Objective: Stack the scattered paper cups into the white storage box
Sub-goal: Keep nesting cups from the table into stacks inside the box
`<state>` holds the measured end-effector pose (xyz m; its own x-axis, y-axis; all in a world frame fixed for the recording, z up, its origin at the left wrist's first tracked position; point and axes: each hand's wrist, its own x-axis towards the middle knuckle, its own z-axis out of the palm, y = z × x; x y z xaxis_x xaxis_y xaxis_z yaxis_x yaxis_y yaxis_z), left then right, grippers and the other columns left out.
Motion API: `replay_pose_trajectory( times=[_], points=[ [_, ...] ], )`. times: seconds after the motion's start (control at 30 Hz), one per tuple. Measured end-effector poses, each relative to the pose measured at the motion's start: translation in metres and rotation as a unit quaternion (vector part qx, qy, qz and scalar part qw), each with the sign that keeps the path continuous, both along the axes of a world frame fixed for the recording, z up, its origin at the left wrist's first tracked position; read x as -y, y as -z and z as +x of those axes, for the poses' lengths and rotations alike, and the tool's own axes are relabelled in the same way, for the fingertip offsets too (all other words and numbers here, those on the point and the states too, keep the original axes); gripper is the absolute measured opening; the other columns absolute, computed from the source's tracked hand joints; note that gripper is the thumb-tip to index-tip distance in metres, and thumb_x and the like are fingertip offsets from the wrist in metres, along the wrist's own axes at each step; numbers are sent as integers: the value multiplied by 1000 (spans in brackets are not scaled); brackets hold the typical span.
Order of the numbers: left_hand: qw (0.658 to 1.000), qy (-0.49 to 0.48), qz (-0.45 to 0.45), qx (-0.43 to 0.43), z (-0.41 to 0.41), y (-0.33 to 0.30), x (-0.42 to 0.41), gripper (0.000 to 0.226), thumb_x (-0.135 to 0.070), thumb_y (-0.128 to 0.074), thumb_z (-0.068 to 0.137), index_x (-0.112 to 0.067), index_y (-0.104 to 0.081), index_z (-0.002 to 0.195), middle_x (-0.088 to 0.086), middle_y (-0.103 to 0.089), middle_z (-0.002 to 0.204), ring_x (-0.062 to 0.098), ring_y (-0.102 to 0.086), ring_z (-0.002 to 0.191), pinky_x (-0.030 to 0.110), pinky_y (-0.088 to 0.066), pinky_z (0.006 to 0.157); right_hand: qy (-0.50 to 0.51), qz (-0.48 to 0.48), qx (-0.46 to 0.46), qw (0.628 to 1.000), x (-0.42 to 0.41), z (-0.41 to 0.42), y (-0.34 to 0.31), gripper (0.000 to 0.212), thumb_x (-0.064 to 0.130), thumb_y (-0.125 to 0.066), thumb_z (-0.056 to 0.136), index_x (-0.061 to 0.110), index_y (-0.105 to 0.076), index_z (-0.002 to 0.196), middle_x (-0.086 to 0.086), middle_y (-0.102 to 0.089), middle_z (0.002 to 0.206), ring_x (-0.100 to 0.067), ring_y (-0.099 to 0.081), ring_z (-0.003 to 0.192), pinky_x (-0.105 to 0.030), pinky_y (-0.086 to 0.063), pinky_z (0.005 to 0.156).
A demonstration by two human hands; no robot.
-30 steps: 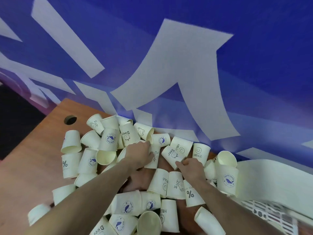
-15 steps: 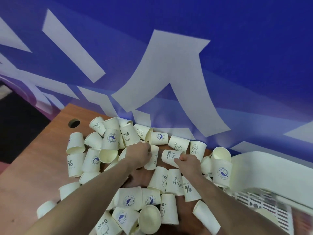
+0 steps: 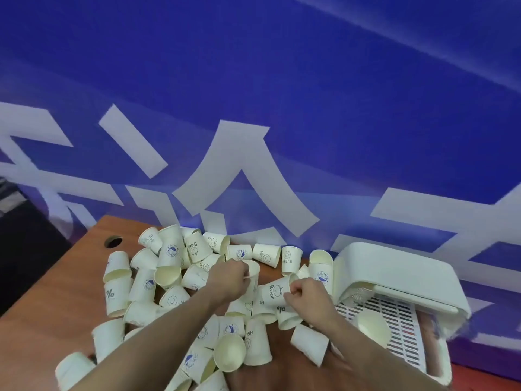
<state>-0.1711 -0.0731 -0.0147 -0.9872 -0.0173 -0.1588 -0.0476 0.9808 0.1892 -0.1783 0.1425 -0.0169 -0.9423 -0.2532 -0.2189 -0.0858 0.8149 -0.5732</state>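
Observation:
Several cream paper cups lie scattered over the wooden table (image 3: 42,320), some upright, most on their sides. My left hand (image 3: 228,280) grips one plain cup (image 3: 253,273) by its rim, lifted above the pile. My right hand (image 3: 308,293) holds a cup printed "Bear" (image 3: 275,290), tilted on its side, just right of the left hand's cup. The white storage box (image 3: 394,277) stands at the right with its slotted bottom showing. One cup (image 3: 372,328) lies inside it.
A blue banner with large white characters (image 3: 239,165) hangs right behind the table. A round cable hole (image 3: 113,241) sits near the table's far left corner. Dark floor shows past the left table edge.
Both hands have closed on cups and lifted them off the pile, drawing back toward me. The camera has tilted right, and more of the white box shows.

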Motion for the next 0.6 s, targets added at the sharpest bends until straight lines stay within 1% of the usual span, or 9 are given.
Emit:
replay_pose_trajectory(
  times=[0.07, 0.17, 0.2, 0.27, 0.33, 0.4, 0.47, 0.53, 0.6],
  points=[
    [1000, 21, -4, -8, 7, -7, -15, 23, -38, -51, 94, -25, -65, 107, -1, -66, 107, 21, -58, 107, 31, -41, 79, 7, 8, -9, 1000, -17, 10, -7, 34, 25, -62, 78, 17, -41, 53, 2, -41, 51, -13, -43, 56, -29, -36, 55],
    [998, 53, -11, -19, 18, -15, -39, 24, -39, -49, 93, -25, -65, 102, -2, -67, 101, 20, -61, 101, 35, -43, 89, 28, 11, -20, 999, -42, 24, -17, 33, 26, -62, 78, 16, -42, 54, 2, -42, 51, -13, -41, 54, -29, -34, 53],
    [998, 64, -5, -19, 21, -17, -48, 24, -39, -49, 92, -24, -65, 101, -2, -68, 100, 20, -62, 97, 34, -45, 86, 37, 10, -22, 999, -52, 28, -20, 32, 26, -62, 78, 15, -42, 55, 2, -41, 51, -13, -40, 54, -31, -34, 53],
    [996, 87, 13, -22, 26, -20, -65, 24, -39, -51, 90, -22, -65, 99, 0, -69, 97, 22, -63, 91, 31, -47, 73, 47, 15, -25, 998, -70, 36, -23, 32, 26, -62, 76, 15, -41, 55, 3, -40, 51, -14, -40, 54, -33, -35, 54],
    [993, 116, 13, -30, 30, -25, -86, 24, -39, -50, 88, -22, -64, 97, 1, -69, 96, 24, -64, 89, 29, -42, 66, 54, 28, -29, 998, -90, 45, -28, 32, 27, -62, 77, 16, -41, 55, 3, -41, 52, -15, -43, 55, -32, -34, 53],
    [989, 141, 8, -40, 34, -29, -110, 25, -39, -49, 90, -21, -64, 99, 2, -68, 96, 25, -63, 90, 30, -40, 66, 70, 36, -32, 996, -112, 53, -32, 31, 27, -62, 77, 16, -42, 56, 3, -42, 51, -13, -44, 52, -30, -33, 51],
    [985, 162, 4, -54, 36, -34, -132, 26, -39, -47, 91, -20, -63, 101, 3, -68, 95, 27, -63, 90, 31, -41, 67, 87, 38, -30, 995, -132, 59, -36, 32, 27, -62, 76, 16, -42, 54, 3, -41, 49, -12, -43, 50, -30, -33, 51],
    [979, 190, 2, -74, 36, -40, -154, 27, -39, -45, 92, -20, -62, 102, 3, -69, 92, 27, -63, 88, 32, -40, 65, 103, 23, -30, 994, -153, 65, -39, 36, 24, -64, 76, 17, -39, 51, 4, -39, 47, -12, -41, 51, -31, -33, 53],
    [973, 212, 4, -93, 34, -48, -173, 26, -38, -44, 93, -21, -62, 101, 4, -68, 89, 27, -63, 86, 31, -37, 63, 120, -5, -37, 992, -171, 69, -43, 39, 21, -65, 76, 18, -36, 50, 5, -36, 46, -10, -39, 49, -28, -32, 54]
  ],
)
